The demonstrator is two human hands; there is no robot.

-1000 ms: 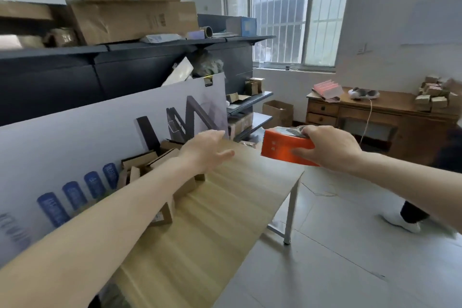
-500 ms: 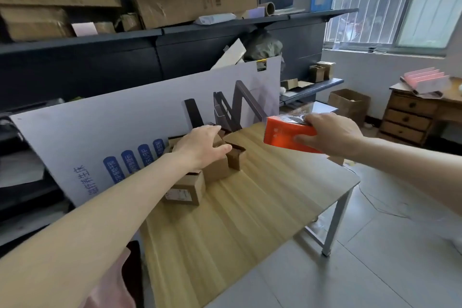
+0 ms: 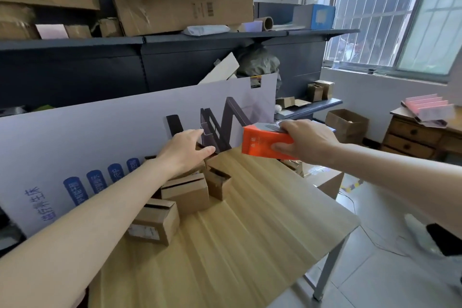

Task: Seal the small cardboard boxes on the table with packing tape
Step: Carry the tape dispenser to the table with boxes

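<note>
You are gripping an orange tape dispenser (image 3: 260,142) in your right hand (image 3: 308,141), fingers wrapped round its body, holding it in the air above the far part of the desk (image 3: 250,232). Your left hand (image 3: 186,151) is lying open, fingers nearly straight, over the rearmost of the small cardboard boxes (image 3: 186,194) — whether it is touching the cardboard is unclear. The boxes are sitting clustered along the desk's left rear edge, against a white printed board (image 3: 100,137) — the nearest is showing a label on its side, and gaps are showing between some top flaps.
</note>
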